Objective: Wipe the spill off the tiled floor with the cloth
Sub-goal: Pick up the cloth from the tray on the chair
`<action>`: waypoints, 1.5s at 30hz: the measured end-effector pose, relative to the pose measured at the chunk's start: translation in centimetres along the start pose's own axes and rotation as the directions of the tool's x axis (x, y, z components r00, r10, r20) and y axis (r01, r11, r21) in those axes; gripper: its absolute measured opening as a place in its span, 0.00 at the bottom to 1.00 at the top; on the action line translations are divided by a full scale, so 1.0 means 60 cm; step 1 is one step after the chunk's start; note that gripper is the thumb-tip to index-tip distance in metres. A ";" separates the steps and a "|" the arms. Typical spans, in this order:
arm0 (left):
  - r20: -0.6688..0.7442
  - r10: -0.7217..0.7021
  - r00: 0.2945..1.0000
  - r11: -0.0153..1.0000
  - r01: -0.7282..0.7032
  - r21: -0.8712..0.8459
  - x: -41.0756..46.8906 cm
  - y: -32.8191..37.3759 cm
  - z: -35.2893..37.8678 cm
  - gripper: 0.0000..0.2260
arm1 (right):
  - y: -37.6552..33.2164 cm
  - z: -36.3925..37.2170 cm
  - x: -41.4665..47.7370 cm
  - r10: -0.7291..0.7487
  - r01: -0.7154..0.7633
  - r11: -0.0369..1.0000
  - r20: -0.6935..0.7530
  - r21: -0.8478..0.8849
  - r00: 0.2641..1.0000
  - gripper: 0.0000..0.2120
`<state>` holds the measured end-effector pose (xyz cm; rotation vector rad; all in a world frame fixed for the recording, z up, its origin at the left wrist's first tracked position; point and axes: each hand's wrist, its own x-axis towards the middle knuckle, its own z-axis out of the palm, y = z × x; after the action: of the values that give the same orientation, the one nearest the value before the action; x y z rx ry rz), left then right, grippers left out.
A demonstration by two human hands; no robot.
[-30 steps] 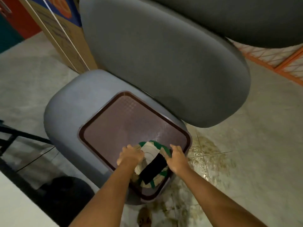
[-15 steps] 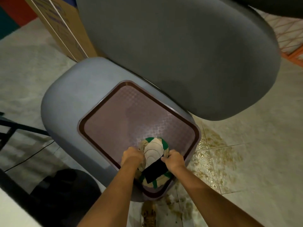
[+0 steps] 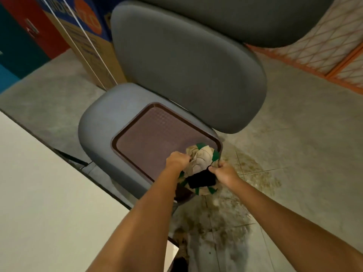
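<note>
A crumpled cloth [image 3: 202,163], beige with green bands and a black patch, hangs bunched over the near right corner of a brown tray [image 3: 149,138]. My left hand [image 3: 176,159] grips its left side and my right hand [image 3: 224,172] pinches its right edge at the black patch. A brownish spill [image 3: 253,173] spreads over the pale tiled floor just right of and below the cloth, with more of it nearer me.
The tray lies on the seat of a grey chair [image 3: 188,65], whose big backrest rises behind. A white tabletop [image 3: 39,203] fills the lower left. A cardboard box [image 3: 92,46] stands behind the chair, and an orange lattice panel [image 3: 324,40] at the far right.
Both hands have closed on the cloth and gathered it up, drawing it to the tray's near right corner. My view has swung, bringing the white tabletop into view on the left.
</note>
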<state>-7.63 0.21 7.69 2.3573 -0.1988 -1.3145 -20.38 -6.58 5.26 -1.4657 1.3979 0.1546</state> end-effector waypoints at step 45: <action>0.334 0.195 0.922 0.946 -0.266 0.184 -0.152 -0.382 0.430 0.10 | 0.595 0.051 -0.164 0.153 -0.128 0.855 -0.008 0.502 0.988 0.19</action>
<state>-36.07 16.03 -7.00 2.1999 -0.7393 -1.6079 -49.82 10.56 -9.63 -0.9385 1.4485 -0.1484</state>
